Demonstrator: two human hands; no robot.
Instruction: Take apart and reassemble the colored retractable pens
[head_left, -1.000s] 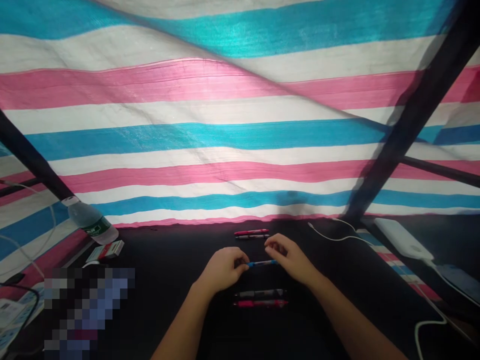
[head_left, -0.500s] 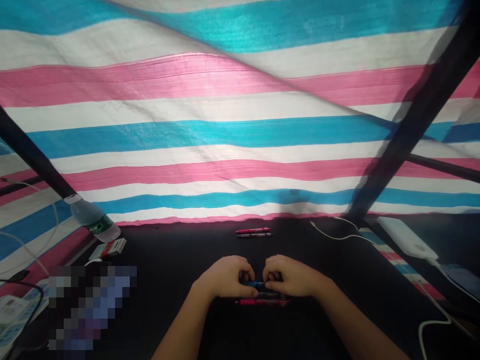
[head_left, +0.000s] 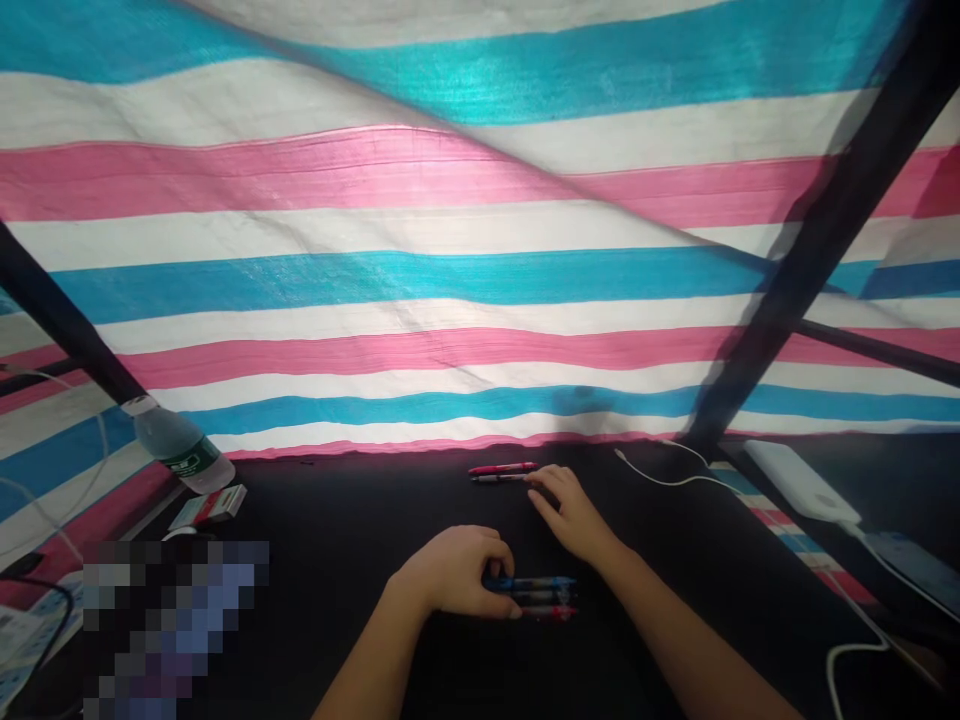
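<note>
My left hand point(head_left: 466, 572) is curled round the left ends of several pens lying side by side on the black tabletop. Its fingers are at the blue pen point(head_left: 541, 584) and its thumb is by the red pen point(head_left: 553, 611); a dark pen point(head_left: 551, 597) lies between those two. Farther back, my right hand point(head_left: 571, 512) reaches toward another pair, with thumb and fingers apart. Its fingertips are at the right end of a grey-and-dark pen point(head_left: 495, 479), just in front of a second red pen point(head_left: 501, 468). Whether they touch it is hard to tell.
At the left stand a tilted water bottle point(head_left: 180, 448) and a small box point(head_left: 210, 508), with a blurred-out patch nearer me. On the right lie a white power bank point(head_left: 801, 480) and white cables point(head_left: 679, 480). Striped sheeting point(head_left: 420, 275) hangs behind the tabletop point(head_left: 337, 510).
My right hand has left the front pens and moved back to the far pair. My left hand stays at the front pens, whose right ends now show. The view has shifted slightly.
</note>
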